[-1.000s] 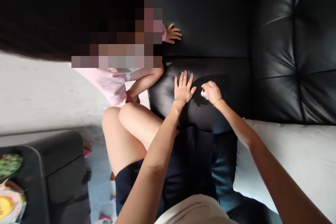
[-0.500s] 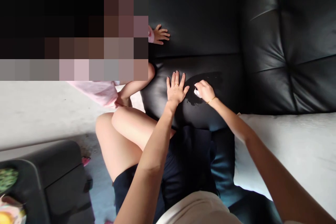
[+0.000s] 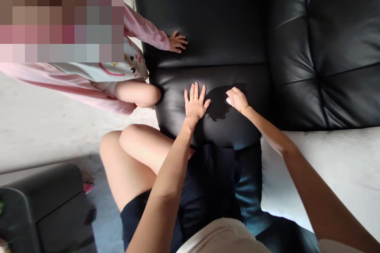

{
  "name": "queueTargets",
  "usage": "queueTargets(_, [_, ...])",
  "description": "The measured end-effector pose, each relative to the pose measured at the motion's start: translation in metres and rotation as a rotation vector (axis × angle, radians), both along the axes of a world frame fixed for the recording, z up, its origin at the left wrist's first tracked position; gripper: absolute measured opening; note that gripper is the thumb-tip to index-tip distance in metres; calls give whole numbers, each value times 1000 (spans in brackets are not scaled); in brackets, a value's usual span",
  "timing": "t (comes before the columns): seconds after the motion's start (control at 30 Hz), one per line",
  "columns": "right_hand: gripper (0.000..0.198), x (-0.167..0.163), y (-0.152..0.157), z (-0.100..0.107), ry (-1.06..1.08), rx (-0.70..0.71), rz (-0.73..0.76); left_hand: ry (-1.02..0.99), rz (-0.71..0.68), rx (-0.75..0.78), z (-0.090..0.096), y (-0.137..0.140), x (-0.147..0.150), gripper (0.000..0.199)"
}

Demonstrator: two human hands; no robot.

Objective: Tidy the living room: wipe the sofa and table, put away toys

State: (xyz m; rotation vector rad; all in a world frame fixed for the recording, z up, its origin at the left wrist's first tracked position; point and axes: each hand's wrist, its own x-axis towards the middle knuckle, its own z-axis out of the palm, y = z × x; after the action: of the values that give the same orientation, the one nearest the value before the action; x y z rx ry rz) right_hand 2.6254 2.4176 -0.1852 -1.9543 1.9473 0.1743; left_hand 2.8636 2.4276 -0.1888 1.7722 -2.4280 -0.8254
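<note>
We see the left hand (image 3: pixel 196 103) flat on the black sofa (image 3: pixel 208 16), its fingers spread, just left of a dark patch (image 3: pixel 218 101). Toward the patch's right side we find the right hand (image 3: pixel 238 99), its fingers curled in and pinching a white wad (image 3: pixel 228 101), most of which they hide from us. Farther off and to the left, another person's hand (image 3: pixel 177 42) rests on the sofa; at near right we note a pale pillow (image 3: pixel 323 166).
</note>
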Motion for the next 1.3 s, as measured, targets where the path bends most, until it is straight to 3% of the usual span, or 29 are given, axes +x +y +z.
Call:
queueTargets(0.07, [30,-5,0,-2,1,8,29,3,8,-2,0,0,0,67])
queueTargets(0.17, [35,-11,-1,-3,15,-24,-66,15,20,3,1,0,0,67])
queueTargets(0.27, [32,-8,0,-3,-81,9,6,34,22,8,1,0,0,67])
queueTargets(0.4, [35,6,6,-3,-34,-31,-115,38,26,9,0,0,0,68])
queueTargets(0.5, [30,3,15,-3,-96,13,-11,37,14,11,0,-1,0,67])
queueTargets(0.67, [37,-29,19,-7,55,-81,-288,46,9,-3,-2,0,0,68])
queueTargets(0.8, [30,-39,18,-12,-40,-31,-56,42,-3,-24,-3,1,1,69])
queueTargets(0.93, [34,-44,16,-16,16,-73,-127,36,-1,-17,-3,1,0,69])
queueTargets(1.03, [29,-46,16,-18,-48,-28,-3,24,2,-18,-3,1,-1,68])
queueTargets(1.17, [33,-45,18,-18,-41,-139,-174,11,1,-33,-3,0,0,68])
queueTargets(1.3, [28,-52,6,-13,-123,-45,-52,-6,-17,-55,-6,0,1,67])
